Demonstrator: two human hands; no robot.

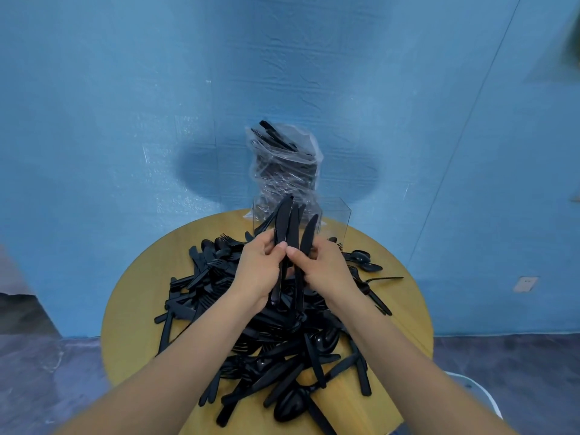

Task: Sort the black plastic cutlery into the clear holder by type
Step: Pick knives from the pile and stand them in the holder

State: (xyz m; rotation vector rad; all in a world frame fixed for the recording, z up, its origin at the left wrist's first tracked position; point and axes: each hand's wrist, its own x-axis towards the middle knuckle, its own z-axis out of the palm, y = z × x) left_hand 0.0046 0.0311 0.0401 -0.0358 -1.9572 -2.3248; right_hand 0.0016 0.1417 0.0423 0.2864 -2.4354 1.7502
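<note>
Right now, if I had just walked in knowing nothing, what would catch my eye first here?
Probably the two hands in the middle: the left hand and the right hand together hold a bunch of black knives upright, blades pointing up. Beneath them a big heap of black cutlery covers much of the round wooden table. Behind, at the table's far edge, stands the clear holder, with a plastic bag of more cutlery behind it.

text: none legible — labels: none — signs: none
</note>
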